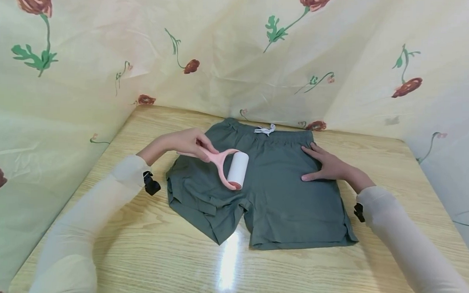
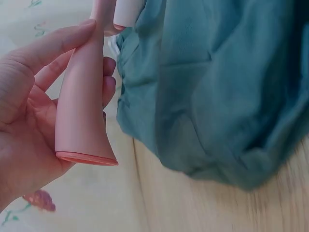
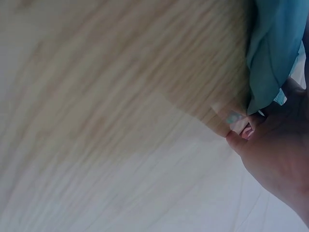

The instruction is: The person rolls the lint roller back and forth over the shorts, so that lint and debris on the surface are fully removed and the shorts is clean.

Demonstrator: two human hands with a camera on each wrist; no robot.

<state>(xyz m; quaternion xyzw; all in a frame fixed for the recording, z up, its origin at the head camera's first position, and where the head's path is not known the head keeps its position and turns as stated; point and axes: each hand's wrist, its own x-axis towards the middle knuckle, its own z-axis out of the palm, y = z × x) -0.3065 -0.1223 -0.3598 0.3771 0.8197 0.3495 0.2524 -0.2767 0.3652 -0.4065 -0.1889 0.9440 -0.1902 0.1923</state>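
Dark green shorts (image 1: pixel 287 201) lie spread on the table, waistband away from me, with a white drawstring (image 1: pixel 265 130) at its middle. My left hand (image 1: pixel 189 143) grips the pink handle of a lint roller (image 1: pixel 239 166) over the left leg of the shorts. The white roll overlaps the cloth near the centre. In the left wrist view, fingers and thumb wrap the flared handle (image 2: pixel 84 106). My right hand (image 1: pixel 328 164) rests on the right side of the shorts, thumb and fingers spread. In the right wrist view that hand (image 3: pixel 280 145) shows only partly, beside the cloth.
The wooden table (image 1: pixel 155 256) extends around the shorts on all sides. Behind it and to the left hangs a cream flowered cloth (image 1: pixel 231 46), meeting the table's back edge. Black straps (image 1: pixel 151 183) show at both wrists.
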